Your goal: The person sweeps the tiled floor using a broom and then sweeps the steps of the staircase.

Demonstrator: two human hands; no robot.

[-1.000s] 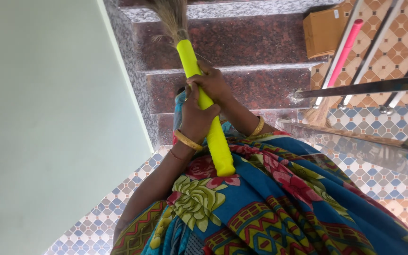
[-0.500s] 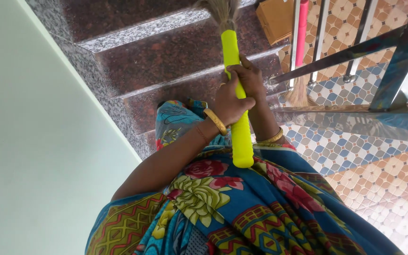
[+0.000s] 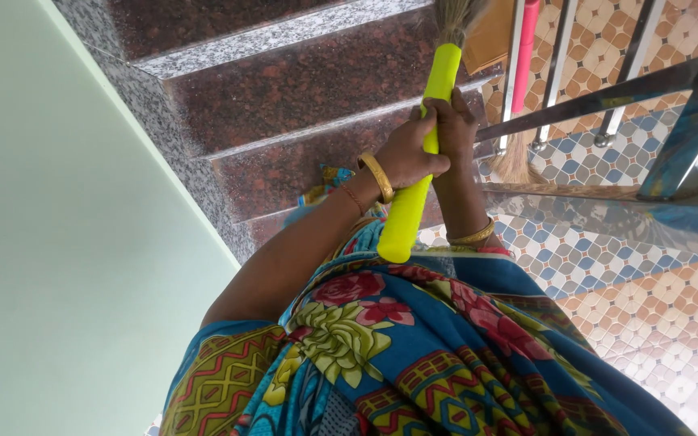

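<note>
Broom (image 3: 418, 169) | yellow stiff handle, tilted over the granite stairs (image 3: 284, 89), bristles soft at top edge | left hand (image 3: 404, 157) and right hand (image 3: 454, 125) both wrapped tight around mid-handle | likely light, smooth plastic may slip; mid-handle grip suits | steel railing (image 3: 607, 93) just beside

A home stairwell, seen from above. Polished reddish-brown granite steps (image 3: 284, 89) with grey speckled edges climb beside a plain pale green wall (image 3: 58, 242). A stainless steel railing (image 3: 607, 97) with slim upright bars borders the stairs on the other side. Below it lies a floor of patterned tiles (image 3: 648, 299) in orange, cream and blue. A cardboard box (image 3: 490, 40) sits at the edge of a step, and a pink-handled broom (image 3: 524, 56) leans against the railing.
</note>
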